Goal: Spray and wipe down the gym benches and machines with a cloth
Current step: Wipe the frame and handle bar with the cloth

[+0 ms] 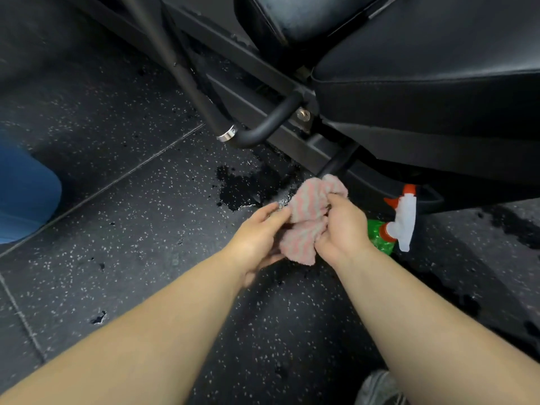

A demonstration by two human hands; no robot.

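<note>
Cloth (306, 217), pink-and-grey striped and crumpled, sits bunched between our hands above the speckled floor (146, 229). Our left grip (257, 238) pinches its left edge between fingers and thumb; our right grip (342, 229) curls round its other side. Just beside the right grip a spray bottle (404, 220) lies on the floor, its green label too blurred to read.

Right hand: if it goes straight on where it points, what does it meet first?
The right hand, gripping the cloth, would probably meet the low black frame beyond the wet patch; depth is unclear, so it could touch the floor first.
</note>
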